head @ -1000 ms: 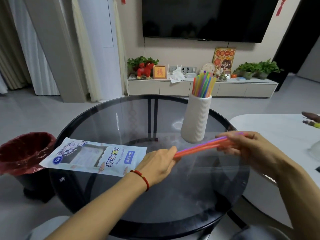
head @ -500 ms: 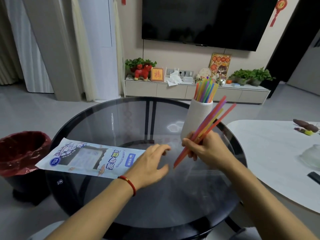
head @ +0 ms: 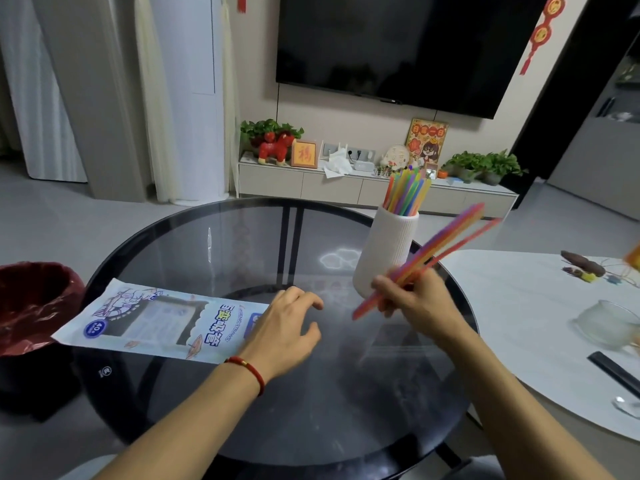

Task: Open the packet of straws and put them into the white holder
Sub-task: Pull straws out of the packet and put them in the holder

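Observation:
A white ribbed holder stands on the round glass table, with several coloured straws upright in it. My right hand is just in front of the holder, shut on a tilted bundle of coloured straws whose top ends point up and right. The flat straw packet lies on the table's left side. My left hand hovers open over the packet's right end, holding nothing.
A red-lined waste bin stands on the floor at the left. A white table at the right carries a glass bowl and small items. A TV cabinet with plants lines the far wall.
My left hand let go of the straw bundle and drew back toward the packet. My right hand tilted the bundle from level to steeply slanted, close to the holder.

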Action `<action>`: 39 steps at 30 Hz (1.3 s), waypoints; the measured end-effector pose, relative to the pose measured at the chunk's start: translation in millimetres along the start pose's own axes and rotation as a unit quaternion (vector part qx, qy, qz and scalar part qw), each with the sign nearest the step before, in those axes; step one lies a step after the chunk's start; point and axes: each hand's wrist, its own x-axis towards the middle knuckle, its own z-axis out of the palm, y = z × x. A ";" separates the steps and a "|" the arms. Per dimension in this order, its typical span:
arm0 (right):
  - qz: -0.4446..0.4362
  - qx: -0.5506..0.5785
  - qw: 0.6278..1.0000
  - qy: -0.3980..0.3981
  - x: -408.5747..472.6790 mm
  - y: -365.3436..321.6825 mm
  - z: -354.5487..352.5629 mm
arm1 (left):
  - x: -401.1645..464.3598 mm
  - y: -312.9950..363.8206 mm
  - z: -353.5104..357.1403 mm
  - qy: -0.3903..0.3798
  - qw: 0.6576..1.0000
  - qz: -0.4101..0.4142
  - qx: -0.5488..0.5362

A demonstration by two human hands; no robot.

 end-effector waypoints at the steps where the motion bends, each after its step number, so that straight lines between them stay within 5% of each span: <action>1: -0.005 0.053 0.997 0.059 5.7 -5.8 -6.6 | 0.7 1.5 -0.1 0.010 1.000 0.000 -0.011; 5: -0.022 0.210 0.950 0.232 37.9 -32.9 -40.0 | 2.1 3.5 0.0 0.035 0.999 0.001 -0.029; 9: -0.078 0.093 0.944 0.307 65.6 -47.8 -63.5 | 1.1 1.7 -0.3 0.044 0.999 0.005 -0.024; 19: -0.067 -0.170 0.959 0.218 105.1 -65.7 -68.9 | -1.3 6.6 -1.4 0.043 0.999 0.007 -0.017; 27: 0.008 -0.169 0.968 0.187 122.6 -88.6 -68.8 | -0.3 4.1 3.0 0.051 0.998 0.026 -0.010; 39: -0.028 -0.180 0.957 0.224 129.8 -95.7 -70.3 | -1.0 1.5 2.5 0.050 0.998 0.029 -0.013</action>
